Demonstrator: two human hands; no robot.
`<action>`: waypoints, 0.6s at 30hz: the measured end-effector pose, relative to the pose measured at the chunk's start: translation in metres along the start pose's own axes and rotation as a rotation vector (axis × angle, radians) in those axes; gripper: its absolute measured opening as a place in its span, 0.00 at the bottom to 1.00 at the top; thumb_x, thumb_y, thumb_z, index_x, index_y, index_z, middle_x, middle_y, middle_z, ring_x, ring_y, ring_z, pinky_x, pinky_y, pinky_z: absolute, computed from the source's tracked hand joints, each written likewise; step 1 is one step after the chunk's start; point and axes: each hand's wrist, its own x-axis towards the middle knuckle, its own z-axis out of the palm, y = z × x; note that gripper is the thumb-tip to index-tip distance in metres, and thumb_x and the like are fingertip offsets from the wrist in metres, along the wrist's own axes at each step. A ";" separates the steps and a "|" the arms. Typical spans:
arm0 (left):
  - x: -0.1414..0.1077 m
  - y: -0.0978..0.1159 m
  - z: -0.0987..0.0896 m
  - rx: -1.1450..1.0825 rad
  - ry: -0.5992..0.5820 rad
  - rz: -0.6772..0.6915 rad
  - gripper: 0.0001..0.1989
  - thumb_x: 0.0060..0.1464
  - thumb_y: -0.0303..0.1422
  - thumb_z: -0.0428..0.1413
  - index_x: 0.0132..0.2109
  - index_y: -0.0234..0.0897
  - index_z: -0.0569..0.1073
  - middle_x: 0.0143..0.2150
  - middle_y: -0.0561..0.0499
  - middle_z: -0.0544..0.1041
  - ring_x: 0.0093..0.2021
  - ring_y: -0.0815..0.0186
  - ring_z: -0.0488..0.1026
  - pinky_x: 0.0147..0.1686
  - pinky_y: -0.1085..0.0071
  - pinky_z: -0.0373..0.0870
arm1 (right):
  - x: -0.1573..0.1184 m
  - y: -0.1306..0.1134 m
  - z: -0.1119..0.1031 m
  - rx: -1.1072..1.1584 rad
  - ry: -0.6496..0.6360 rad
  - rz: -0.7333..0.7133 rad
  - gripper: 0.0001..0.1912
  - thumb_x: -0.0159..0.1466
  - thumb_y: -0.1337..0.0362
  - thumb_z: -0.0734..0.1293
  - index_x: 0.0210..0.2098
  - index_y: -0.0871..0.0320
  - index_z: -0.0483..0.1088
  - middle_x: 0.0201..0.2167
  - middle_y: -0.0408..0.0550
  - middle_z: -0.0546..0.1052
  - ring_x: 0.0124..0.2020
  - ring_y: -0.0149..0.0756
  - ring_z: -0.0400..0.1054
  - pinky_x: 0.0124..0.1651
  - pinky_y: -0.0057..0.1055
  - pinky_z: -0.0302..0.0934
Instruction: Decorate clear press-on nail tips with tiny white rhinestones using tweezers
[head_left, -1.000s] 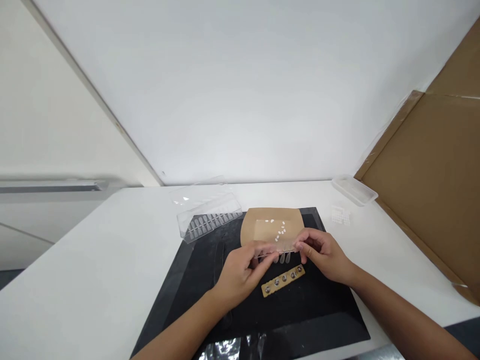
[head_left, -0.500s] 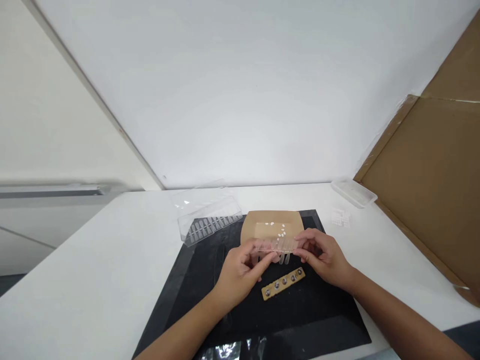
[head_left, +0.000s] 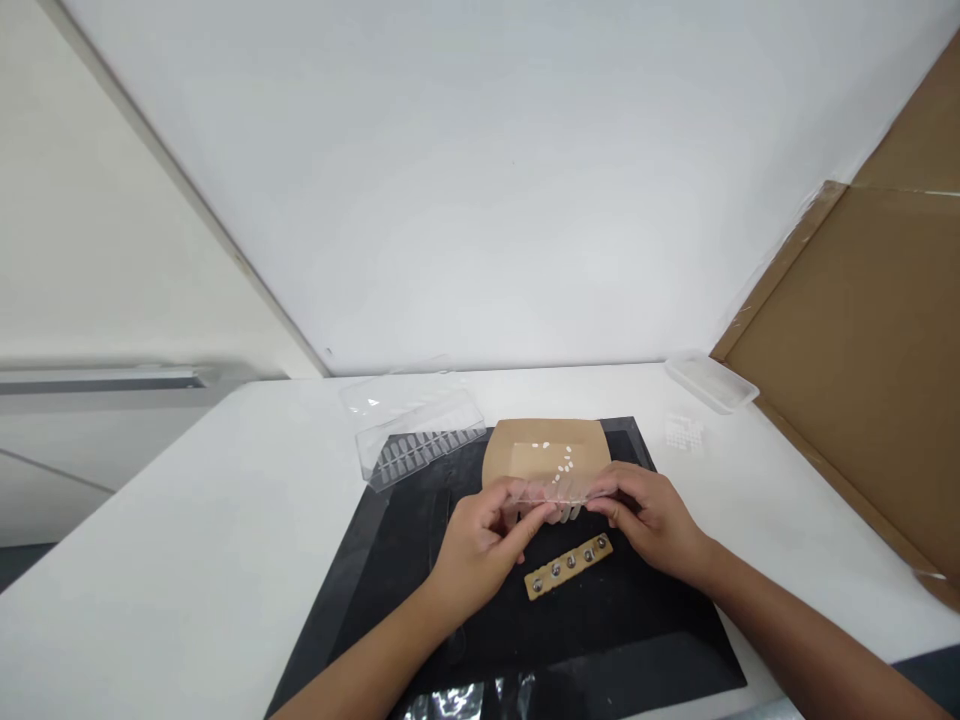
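- Holding a clear plastic strip of false nail tips [head_left: 555, 491] between both hands, the person keeps it level, just above the near edge of a tan card.
- The left hand [head_left: 480, 540] pinches the left end of this strip with a narrow grip, thumb and fingers close together.
- The right hand [head_left: 651, 514] pinches the right end in the same narrow way.
- Some clear nail tips [head_left: 568, 513] hang down from the strip, between the two hands.
- The tan card [head_left: 546, 448] lies just far of the hands, and small white pieces [head_left: 556, 456] are scattered on it.
- A tan strip with five round metal studs [head_left: 568, 567] lies just near of the hands, a little tilted, on a black mat [head_left: 600, 645].
- This black mat carries the card and the studded strip, and it lies on a white table [head_left: 187, 520].
- A clear plastic box with rows of nail tips [head_left: 420, 438] sits at the far left corner of the mat, and its open clear lid [head_left: 394, 398] lies behind it on the table.
- Farther right on the table are a sheet of small white dots [head_left: 684, 432] and a shallow white tray [head_left: 711, 384].
- A brown cardboard sheet [head_left: 855, 330] stands at the far right.
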 end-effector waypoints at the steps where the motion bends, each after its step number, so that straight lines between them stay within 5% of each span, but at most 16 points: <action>1: 0.000 0.001 0.000 0.003 0.001 0.006 0.11 0.61 0.41 0.64 0.42 0.38 0.80 0.31 0.52 0.85 0.20 0.71 0.74 0.18 0.79 0.75 | 0.001 -0.001 0.000 0.011 -0.012 -0.011 0.08 0.75 0.61 0.66 0.42 0.53 0.77 0.33 0.43 0.79 0.34 0.33 0.73 0.42 0.31 0.66; 9: 0.001 0.002 -0.001 0.009 0.023 0.035 0.10 0.61 0.40 0.64 0.41 0.37 0.80 0.30 0.52 0.84 0.18 0.73 0.72 0.17 0.79 0.73 | -0.001 0.002 0.002 0.163 -0.031 0.093 0.09 0.75 0.59 0.66 0.42 0.53 0.78 0.34 0.43 0.80 0.26 0.29 0.72 0.35 0.29 0.66; 14: 0.001 0.004 0.000 0.004 0.014 0.036 0.09 0.61 0.39 0.64 0.41 0.37 0.80 0.29 0.52 0.84 0.18 0.72 0.73 0.17 0.80 0.73 | -0.002 0.005 0.001 0.237 0.045 0.104 0.08 0.74 0.60 0.68 0.45 0.51 0.80 0.33 0.43 0.81 0.33 0.34 0.77 0.41 0.32 0.70; 18: 0.001 0.004 0.001 -0.029 0.006 0.014 0.10 0.61 0.40 0.63 0.42 0.37 0.80 0.32 0.50 0.86 0.22 0.69 0.77 0.18 0.79 0.74 | -0.001 0.004 -0.002 0.219 0.141 0.065 0.07 0.72 0.59 0.70 0.45 0.47 0.83 0.42 0.48 0.80 0.45 0.38 0.76 0.49 0.37 0.70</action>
